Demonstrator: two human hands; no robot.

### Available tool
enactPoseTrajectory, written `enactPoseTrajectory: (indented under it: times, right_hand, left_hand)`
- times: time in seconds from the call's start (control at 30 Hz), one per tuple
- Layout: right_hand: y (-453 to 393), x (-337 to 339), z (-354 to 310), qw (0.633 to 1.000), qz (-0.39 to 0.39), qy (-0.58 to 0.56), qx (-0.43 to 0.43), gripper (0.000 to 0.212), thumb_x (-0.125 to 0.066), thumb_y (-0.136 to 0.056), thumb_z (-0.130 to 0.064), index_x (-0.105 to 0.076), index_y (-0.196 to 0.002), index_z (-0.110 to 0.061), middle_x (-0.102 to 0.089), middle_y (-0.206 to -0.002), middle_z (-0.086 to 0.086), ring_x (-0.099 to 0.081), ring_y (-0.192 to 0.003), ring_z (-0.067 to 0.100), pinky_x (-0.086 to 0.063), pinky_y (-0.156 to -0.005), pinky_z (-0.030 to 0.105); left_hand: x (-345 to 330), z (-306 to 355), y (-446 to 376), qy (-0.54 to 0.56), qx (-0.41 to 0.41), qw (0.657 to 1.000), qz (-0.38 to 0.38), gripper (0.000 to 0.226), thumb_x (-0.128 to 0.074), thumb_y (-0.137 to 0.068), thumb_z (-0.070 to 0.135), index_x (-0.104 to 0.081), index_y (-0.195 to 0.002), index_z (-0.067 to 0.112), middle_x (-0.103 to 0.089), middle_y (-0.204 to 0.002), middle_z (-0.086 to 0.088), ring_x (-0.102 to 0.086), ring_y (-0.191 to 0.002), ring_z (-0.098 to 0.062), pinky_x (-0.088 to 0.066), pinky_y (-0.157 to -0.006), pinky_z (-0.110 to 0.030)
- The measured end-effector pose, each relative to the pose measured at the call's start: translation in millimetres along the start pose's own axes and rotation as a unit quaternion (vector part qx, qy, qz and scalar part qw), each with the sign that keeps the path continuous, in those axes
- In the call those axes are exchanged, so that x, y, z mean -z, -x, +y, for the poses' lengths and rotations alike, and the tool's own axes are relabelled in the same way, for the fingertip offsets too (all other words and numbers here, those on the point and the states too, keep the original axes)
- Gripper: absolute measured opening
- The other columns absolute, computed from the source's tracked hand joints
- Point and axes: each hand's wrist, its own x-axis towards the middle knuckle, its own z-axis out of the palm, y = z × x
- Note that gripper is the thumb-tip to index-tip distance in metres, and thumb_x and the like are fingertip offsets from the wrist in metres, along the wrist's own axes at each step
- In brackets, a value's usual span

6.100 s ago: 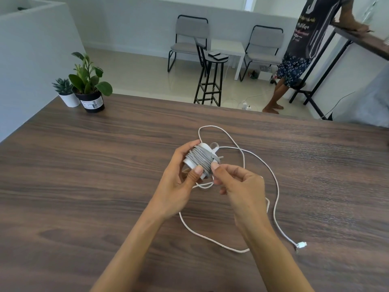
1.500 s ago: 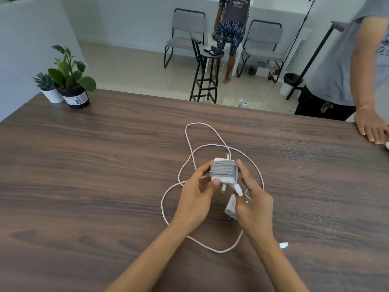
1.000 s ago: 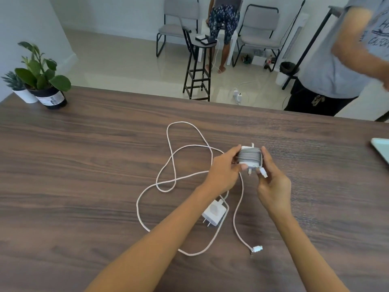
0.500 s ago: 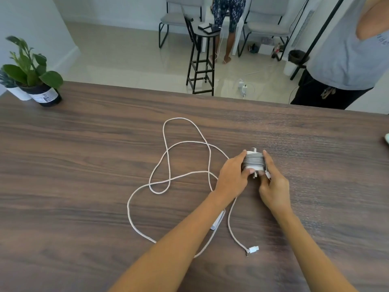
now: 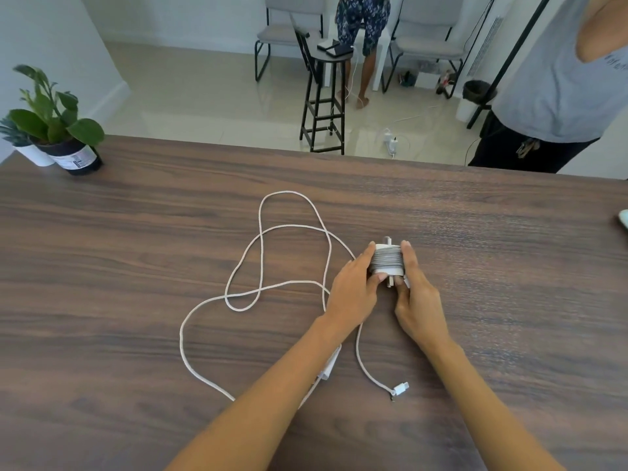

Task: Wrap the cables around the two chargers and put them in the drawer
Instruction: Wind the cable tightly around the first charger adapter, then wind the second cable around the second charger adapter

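Note:
A white charger wound with grey cable (image 5: pixel 387 261) rests on the wooden table (image 5: pixel 136 249), right of centre. My left hand (image 5: pixel 353 294) grips its left side and my right hand (image 5: pixel 418 294) presses its right side. A second white charger (image 5: pixel 330 367) lies mostly hidden under my left forearm. Its loose white cable (image 5: pixel 261 253) sprawls in loops across the middle of the table and ends in a small connector (image 5: pixel 401 389) near my right forearm.
Two potted plants (image 5: pixel 54 130) stand at the table's far left corner. A person in a grey shirt (image 5: pixel 557 83) stands by the far right edge. A pale object (image 5: pixel 623 219) pokes in at the right edge. Stool and chairs stand beyond the table. No drawer shows.
Both hands carried the wrapped charger to the right and lowered it onto the table. The second charger and its loose cable stayed in place. The view tilted slightly.

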Motion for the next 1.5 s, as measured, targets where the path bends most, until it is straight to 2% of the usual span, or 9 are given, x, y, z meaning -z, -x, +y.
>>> enactPoseTrajectory:
  times: [0.37, 0.63, 0.77, 0.9, 1.0, 1.17, 1.3, 1.4, 1.5]
  right_hand:
    - [4.5, -20.7, -30.3, 1.000, -0.010, -0.019, 0.012, 0.066, -0.046, -0.094, -0.003, -0.016, -0.149, -0.022, -0.029, -0.154, -0.002, -0.041, -0.133, 0.022, -0.042, -0.097, 0.036]
    - [12.2, -6.9, -38.0, 0.999, -0.033, -0.025, 0.025, 0.071, -0.047, -0.092, 0.000, -0.012, -0.150, -0.021, -0.014, -0.158, -0.002, -0.016, -0.139, 0.002, -0.025, -0.111, 0.027]
    - [32.8, 3.5, -50.8, 0.996, -0.052, 0.017, 0.066, 0.077, -0.051, -0.088, 0.002, -0.010, -0.150, -0.020, -0.008, -0.158, -0.004, -0.008, -0.145, 0.010, -0.018, -0.117, 0.040]
    - [65.9, -7.9, -80.1, 0.987, -0.089, 0.028, 0.129, 0.069, -0.046, -0.091, -0.010, -0.012, -0.150, -0.021, -0.009, -0.158, -0.002, -0.007, -0.146, 0.013, -0.016, -0.118, 0.039]
    - [87.7, -27.4, -96.8, 0.976, -0.142, 0.028, 0.164, 0.060, -0.035, -0.094, -0.019, -0.014, -0.150, -0.023, -0.005, -0.159, -0.005, -0.002, -0.146, 0.007, -0.006, -0.117, 0.030]
    - [84.8, -56.3, -96.4, 0.972, -0.143, 0.054, 0.180, 0.052, -0.025, -0.093, -0.021, -0.037, -0.143, -0.016, -0.019, -0.154, -0.006, -0.009, -0.144, 0.008, -0.014, -0.115, 0.032]
    - [79.4, -60.3, -99.3, 0.968, -0.128, 0.094, 0.192, 0.050, -0.026, -0.093, -0.026, -0.045, -0.138, -0.012, -0.030, -0.151, 0.000, -0.017, -0.142, 0.011, -0.019, -0.115, 0.034]
    - [74.3, -61.0, -105.5, 0.958, -0.131, 0.118, 0.227, 0.049, -0.033, -0.093, -0.034, -0.050, -0.133, -0.013, -0.039, -0.148, 0.004, -0.025, -0.140, 0.017, -0.019, -0.113, 0.033]
    - [68.2, -66.3, -112.2, 0.951, -0.138, 0.129, 0.246, 0.050, -0.039, -0.090, -0.043, -0.057, -0.125, -0.013, -0.047, -0.143, 0.006, -0.029, -0.138, 0.019, -0.019, -0.111, 0.034]
  left_hand:
    - [33.2, -21.3, 15.4, -0.028, 0.004, 1.000, 0.008, 0.058, -0.056, -0.094, 0.024, -0.031, -0.145, 0.014, -0.059, -0.128, -0.012, -0.055, -0.115, -0.027, -0.037, -0.091, -0.023]
    - [73.4, -3.5, 25.3, -0.024, -0.012, 1.000, 0.005, 0.059, -0.056, -0.094, 0.025, -0.031, -0.146, 0.013, -0.061, -0.124, -0.015, -0.057, -0.111, -0.026, -0.037, -0.098, -0.026]
    - [112.9, -3.1, 64.9, -0.065, -0.055, 0.995, 0.045, 0.046, -0.058, -0.093, 0.025, -0.047, -0.136, 0.011, -0.062, -0.125, -0.009, -0.060, -0.108, -0.027, -0.032, -0.086, -0.012]
    - [122.7, -22.1, 140.7, -0.118, 0.001, 0.993, -0.003, 0.079, -0.062, -0.077, 0.060, -0.041, -0.141, 0.020, -0.043, -0.141, 0.012, -0.039, -0.131, -0.007, -0.021, -0.102, -0.010]
    - [115.7, -37.6, 189.3, -0.149, 0.025, 0.988, -0.014, 0.097, -0.040, -0.064, 0.086, -0.045, -0.138, 0.023, -0.045, -0.141, 0.011, -0.039, -0.130, -0.004, -0.022, -0.108, -0.016]
    - [128.7, -50.4, 209.4, -0.128, 0.079, 0.982, 0.118, 0.035, -0.062, -0.087, 0.033, -0.063, -0.122, 0.025, -0.070, -0.112, 0.011, -0.065, -0.103, -0.008, -0.053, -0.086, -0.026]
    - [154.3, -62.8, 203.8, -0.178, 0.078, 0.962, 0.194, 0.024, -0.064, -0.083, 0.019, -0.073, -0.105, 0.021, -0.076, -0.086, 0.000, -0.072, -0.079, -0.021, -0.054, -0.062, -0.025]
    - [169.9, -78.6, 198.1, -0.224, 0.103, 0.944, 0.217, 0.027, -0.068, -0.080, 0.003, -0.074, -0.104, 0.014, -0.076, -0.082, -0.007, -0.070, -0.092, -0.036, -0.057, -0.071, -0.041]
    - [171.2, -96.4, 195.7, -0.273, 0.040, 0.939, 0.205, 0.041, -0.068, -0.071, -0.013, -0.070, -0.108, 0.006, -0.075, -0.098, -0.007, -0.071, -0.092, -0.027, -0.050, -0.089, -0.042]
